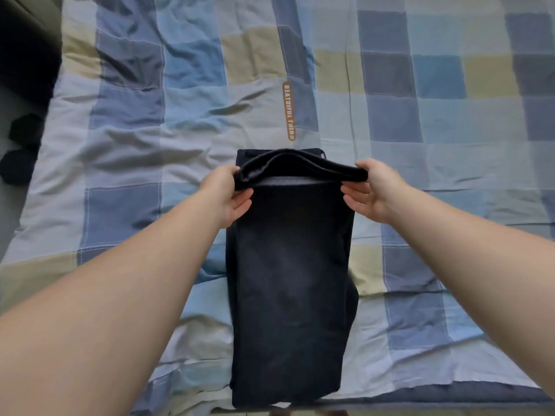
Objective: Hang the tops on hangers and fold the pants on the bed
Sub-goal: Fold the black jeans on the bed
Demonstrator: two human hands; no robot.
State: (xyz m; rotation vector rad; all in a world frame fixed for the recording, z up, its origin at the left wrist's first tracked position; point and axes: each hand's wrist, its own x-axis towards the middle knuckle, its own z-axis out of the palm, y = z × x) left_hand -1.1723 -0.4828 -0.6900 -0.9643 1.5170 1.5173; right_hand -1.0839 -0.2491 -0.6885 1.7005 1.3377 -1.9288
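Our left hand (pixel 229 192) and right hand (pixel 371 190) each pinch a corner at the 12 o'clock end of the pants (pixel 288 280), which lie mid-bed (pixel 135 121). We should keep the corners level and lay that edge down square.

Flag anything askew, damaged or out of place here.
Nothing spilled or damaged. The pants lie straight, left hand and right hand gripping their far end. Only the bedspread is rumpled, on its left side.

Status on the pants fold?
Left hand, right hand: both gripping lifted far edge of pants. Rest lies flat on bed. Nothing blocking.
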